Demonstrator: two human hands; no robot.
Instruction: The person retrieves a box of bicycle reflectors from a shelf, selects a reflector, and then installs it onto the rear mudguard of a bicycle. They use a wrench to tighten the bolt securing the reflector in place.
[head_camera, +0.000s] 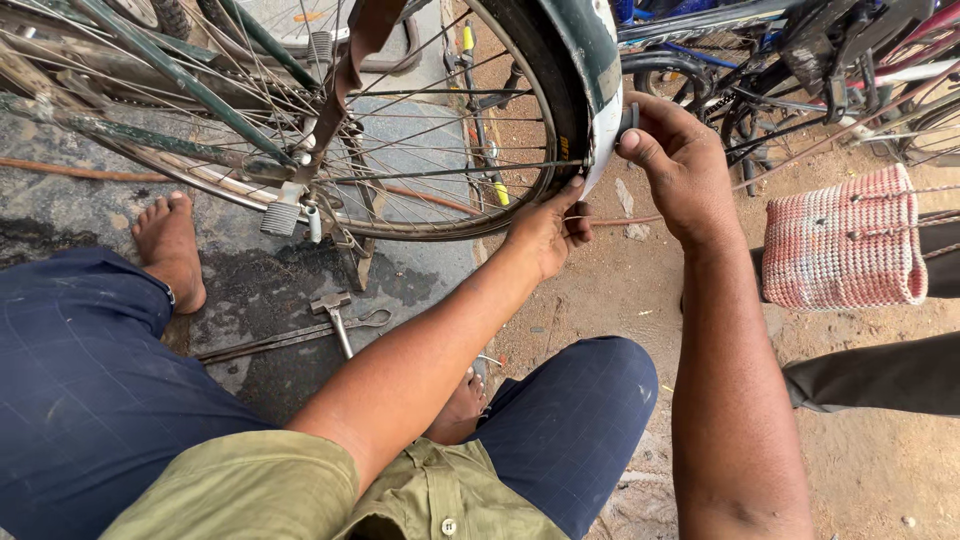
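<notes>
I squat behind a bicycle's rear wheel (400, 150). A dark green mudguard (585, 60) with a white tip curves over the tyre. My left hand (548, 228) reaches under the mudguard's lower end, fingers pinched at its inner edge by the tyre. My right hand (678, 160) presses on the outer side of the mudguard tip, thumb and fingers gripping a small dark part there; what it is I cannot make out.
A hammer (335, 312) and a long metal tool (290, 340) lie on the stained concrete by my left foot (172, 245). A pink woven bag (845, 245) hangs at the right beside other bicycles (820, 70). Another person's dark-trousered leg (880, 375) is at right.
</notes>
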